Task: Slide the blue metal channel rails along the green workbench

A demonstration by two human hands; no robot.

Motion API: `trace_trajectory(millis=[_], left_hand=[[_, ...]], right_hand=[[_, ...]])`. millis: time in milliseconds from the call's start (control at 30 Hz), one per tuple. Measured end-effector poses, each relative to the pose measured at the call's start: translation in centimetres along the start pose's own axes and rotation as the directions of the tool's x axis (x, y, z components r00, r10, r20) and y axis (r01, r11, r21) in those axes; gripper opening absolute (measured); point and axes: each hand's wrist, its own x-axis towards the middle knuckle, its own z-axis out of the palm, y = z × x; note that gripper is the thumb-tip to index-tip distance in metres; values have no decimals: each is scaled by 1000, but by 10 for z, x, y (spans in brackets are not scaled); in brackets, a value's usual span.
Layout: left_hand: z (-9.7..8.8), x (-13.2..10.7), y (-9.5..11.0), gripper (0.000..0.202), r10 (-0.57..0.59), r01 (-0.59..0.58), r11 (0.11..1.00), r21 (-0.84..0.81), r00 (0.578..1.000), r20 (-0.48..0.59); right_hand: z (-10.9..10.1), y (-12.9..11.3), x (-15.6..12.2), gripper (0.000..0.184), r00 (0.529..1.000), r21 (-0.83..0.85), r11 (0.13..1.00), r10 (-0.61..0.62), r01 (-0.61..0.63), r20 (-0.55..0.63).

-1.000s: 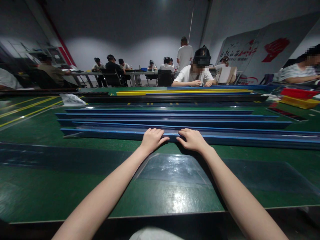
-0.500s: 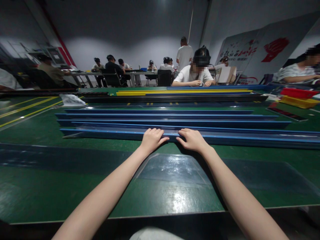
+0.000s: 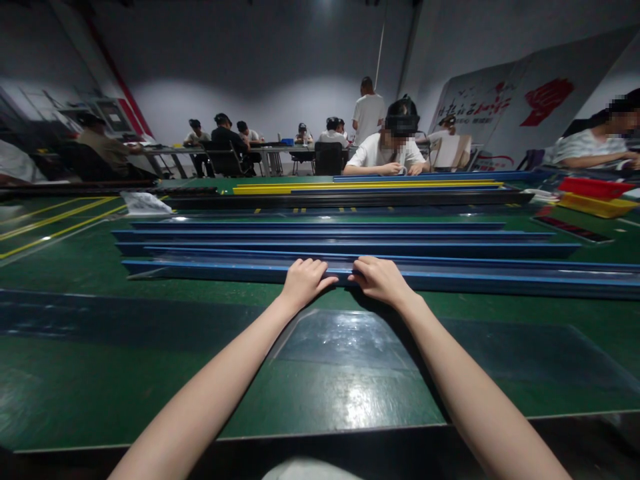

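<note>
A long blue plastic channel strip (image 3: 230, 271) lies across the green table in front of me, with a shiny clear strip in its trough. My left hand (image 3: 304, 280) grips it near the middle, fingers over the trough and thumb along the front wall. Just to its right, my right hand (image 3: 383, 279) is closed on the same strip, its fingers curled and the thumb mostly tucked under. Whatever lies beneath the fingers is hidden. Behind it rest several more blue channel strips (image 3: 350, 249), roughly parallel.
Clear plastic sheets (image 3: 345, 333) lie flat on the table (image 3: 320, 400) nearer to me. Further back are a black strip (image 3: 380, 199), yellow strips (image 3: 280, 189), a crumpled plastic bag (image 3: 145, 204), a phone (image 3: 573, 229) and red and yellow trays (image 3: 595, 202). A co-worker (image 3: 395, 147) sits opposite.
My right hand's fingers have curled more and its thumb has drawn in, with the hand shifted slightly left. My left hand and the strip look nearly unmoved.
</note>
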Motion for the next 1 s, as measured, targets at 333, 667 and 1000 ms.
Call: trace_trajectory(millis=[333, 667, 1000], left_hand=[[-1, 1, -1, 31, 65, -70, 994, -88, 997, -49], [-1, 2, 1, 25, 97, -103, 989, -106, 993, -61], [-1, 0, 1, 39, -52, 52, 999, -5, 997, -58]], right_hand=[[-5, 3, 0, 18, 998, -2, 999, 45, -45, 39], [-15, 17, -8, 21, 979, -40, 986, 164, -160, 119], [-15, 29, -17, 18, 973, -78, 979, 196, -188, 124]])
